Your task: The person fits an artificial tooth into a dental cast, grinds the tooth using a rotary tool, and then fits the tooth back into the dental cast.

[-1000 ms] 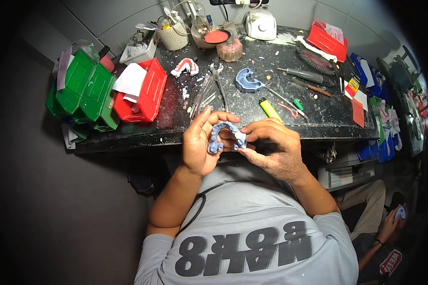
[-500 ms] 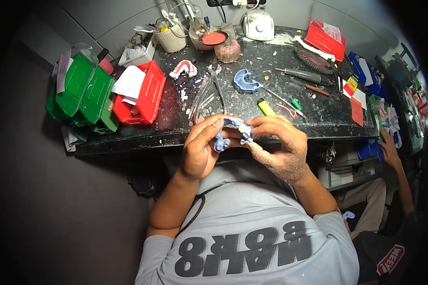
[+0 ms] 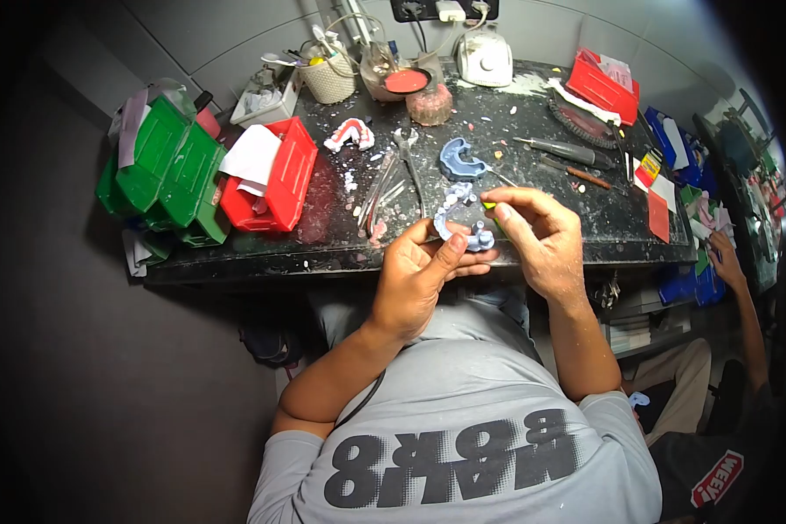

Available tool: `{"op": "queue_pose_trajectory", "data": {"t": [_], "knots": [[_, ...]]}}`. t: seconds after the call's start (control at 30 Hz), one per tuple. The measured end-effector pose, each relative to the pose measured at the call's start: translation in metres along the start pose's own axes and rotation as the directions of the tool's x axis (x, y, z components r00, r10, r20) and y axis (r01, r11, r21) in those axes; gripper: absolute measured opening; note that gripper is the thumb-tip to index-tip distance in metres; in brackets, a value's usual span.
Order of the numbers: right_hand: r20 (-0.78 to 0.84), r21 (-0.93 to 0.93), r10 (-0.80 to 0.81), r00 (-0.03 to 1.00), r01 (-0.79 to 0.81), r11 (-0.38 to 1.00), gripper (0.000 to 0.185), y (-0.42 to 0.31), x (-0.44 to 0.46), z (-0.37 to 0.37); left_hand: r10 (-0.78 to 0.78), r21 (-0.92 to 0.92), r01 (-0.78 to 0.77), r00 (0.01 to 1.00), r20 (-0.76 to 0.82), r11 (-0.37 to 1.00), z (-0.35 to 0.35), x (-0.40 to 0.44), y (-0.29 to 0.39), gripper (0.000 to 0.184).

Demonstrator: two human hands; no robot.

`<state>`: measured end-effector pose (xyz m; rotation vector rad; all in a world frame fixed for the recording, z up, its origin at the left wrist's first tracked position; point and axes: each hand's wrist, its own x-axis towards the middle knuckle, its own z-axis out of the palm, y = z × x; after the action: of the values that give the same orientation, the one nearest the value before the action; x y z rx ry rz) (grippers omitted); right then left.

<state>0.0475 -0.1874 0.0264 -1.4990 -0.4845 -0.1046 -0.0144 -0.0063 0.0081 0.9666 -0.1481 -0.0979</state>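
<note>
My left hand [image 3: 419,279] grips the blue-grey dental arch model [image 3: 479,240] between thumb and fingers, tilted over the table's front edge. Just right of it, my right hand [image 3: 546,244] has thumb and index finger pinched on the yellow-green lighter [image 3: 489,205], most of which the fingers hide. Behind the model lies a darker blue horseshoe-shaped piece [image 3: 461,160], and metal pliers [image 3: 409,166] lie to its left.
A red-and-white arch [image 3: 349,135], a handpiece [image 3: 568,151] and a brown-handled tool [image 3: 589,178] lie on the dusty black table [image 3: 323,236]. Red [image 3: 288,179] and green bins [image 3: 179,175] stand left. Another person's hand [image 3: 725,258] reaches in at the right.
My right hand has left the model and closed on the lighter. My left hand has moved right and turned the model. The view has shifted slightly.
</note>
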Motion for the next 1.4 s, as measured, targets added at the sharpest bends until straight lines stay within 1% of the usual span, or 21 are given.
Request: {"op": "queue_pose_trajectory", "data": {"t": [0.03, 0.1, 0.13, 0.17, 0.23, 0.3, 0.37, 0.43, 0.5, 0.53, 0.57, 0.63, 0.73, 0.97, 1.07, 1.13, 1.17, 1.23, 1.27, 1.33, 1.4], "knots": [[0.036, -0.049, 0.032, 0.999, -0.031, 0.998, 0.023, -0.007, -0.003, -0.002, 0.057, -0.011, -0.057, 0.997, -0.048, 0.998, 0.000, 0.001, 0.000, 0.029], [0.173, -0.249, -0.145, 0.974, 0.186, 0.950, 0.031, -0.013, -0.003, -0.004, 0.075, -0.039, -0.077, 0.996, -0.053, 0.996, 0.000, 0.002, 0.001, 0.028], [0.225, -0.296, -0.253, 0.941, 0.314, 0.902, 0.039, -0.011, -0.002, -0.004, 0.083, -0.004, -0.083, 0.995, -0.061, 0.997, -0.001, 0.001, 0.000, 0.027], [0.229, -0.294, -0.251, 0.941, 0.312, 0.903, 0.039, -0.011, -0.003, -0.002, 0.090, 0.031, -0.088, 0.994, -0.068, 0.996, -0.001, 0.001, -0.002, 0.027], [0.214, -0.397, -0.341, 0.915, 0.401, 0.825, 0.040, -0.015, -0.003, 0.001, 0.083, 0.024, -0.081, 0.993, -0.086, 0.996, 0.002, 0.002, -0.002, 0.026], [0.198, -0.402, -0.329, 0.923, 0.383, 0.832, 0.038, -0.019, -0.003, 0.004, 0.108, -0.019, -0.112, 0.984, -0.141, 0.994, 0.008, 0.001, -0.002, 0.024], [0.270, -0.353, -0.377, 0.886, 0.455, 0.817, 0.035, -0.019, -0.002, 0.005, 0.139, -0.010, -0.141, 0.983, -0.119, 0.990, 0.000, 0.001, -0.007, 0.023], [0.266, -0.352, -0.385, 0.884, 0.461, 0.815, 0.033, -0.020, 0.001, 0.008, 0.167, -0.004, -0.168, 0.981, -0.099, 0.986, -0.003, 0.000, -0.007, 0.023], [0.248, -0.354, -0.400, 0.882, 0.467, 0.811, 0.027, -0.022, 0.003, 0.010, 0.165, -0.104, -0.165, 0.986, -0.004, 0.981, -0.004, -0.002, -0.006, 0.032], [0.254, -0.358, -0.377, 0.891, 0.448, 0.819, 0.026, -0.024, 0.004, 0.009, 0.186, -0.027, -0.185, 0.983, 0.010, 0.982, -0.002, -0.002, -0.004, 0.037], [0.254, -0.358, -0.377, 0.891, 0.448, 0.819, 0.026, -0.024, 0.004, 0.009, 0.185, -0.027, -0.185, 0.983, 0.010, 0.982, -0.002, -0.003, -0.005, 0.037], [0.246, -0.337, -0.382, 0.891, 0.448, 0.828, 0.028, -0.023, 0.004, 0.009, 0.217, 0.066, -0.219, 0.976, 0.031, 0.974, -0.002, -0.004, -0.006, 0.035], [0.247, -0.302, -0.406, 0.880, 0.468, 0.830, 0.029, -0.025, 0.005, 0.009, 0.246, 0.124, -0.249, 0.969, 0.039, 0.961, 0.000, -0.005, -0.005, 0.034], [0.266, -0.306, -0.408, 0.874, 0.477, 0.824, 0.033, -0.032, 0.003, 0.006, 0.265, 0.114, -0.268, 0.963, 0.043, 0.957, 0.005, -0.009, -0.002, 0.033], [0.269, -0.304, -0.406, 0.873, 0.477, 0.825, 0.032, -0.032, 0.004, 0.006, 0.266, 0.164, -0.273, 0.962, 0.063, 0.948, 0.001, -0.010, -0.003, 0.034], [0.265, -0.242, -0.410, 0.873, 0.472, 0.848, 0.031, -0.029, 0.005, 0.004, 0.267, 0.252, -0.273, 0.962, 0.059, 0.929, 0.000, -0.011, -0.003, 0.036], [0.266, -0.242, -0.410, 0.873, 0.472, 0.848, 0.031, -0.028, 0.006, 0.004, 0.268, 0.251, -0.274, 0.962, 0.058, 0.928, 0.001, -0.012, -0.002, 0.036], [0.259, -0.210, -0.392, 0.883, 0.447, 0.869, 0.028, -0.026, 0.006, 0.003, 0.258, 0.325, -0.263, 0.964, 0.061, 0.908, 0.004, -0.014, 0.002, 0.037], [0.260, -0.209, -0.391, 0.883, 0.447, 0.870, 0.028, -0.027, 0.006, 0.003, 0.258, 0.324, -0.263, 0.964, 0.060, 0.909, 0.006, -0.015, 0.002, 0.037], [0.245, -0.187, -0.433, 0.867, 0.480, 0.857, 0.028, -0.028, 0.005, 0.004, 0.293, 0.244, -0.282, 0.956, -0.009, 0.928, 0.010, -0.015, 0.000, 0.032], [0.246, -0.173, -0.444, 0.862, 0.490, 0.855, 0.028, -0.031, 0.005, 0.003, 0.305, 0.274, -0.293, 0.952, -0.001, 0.916, 0.000, -0.019, 0.004, 0.033]]}}
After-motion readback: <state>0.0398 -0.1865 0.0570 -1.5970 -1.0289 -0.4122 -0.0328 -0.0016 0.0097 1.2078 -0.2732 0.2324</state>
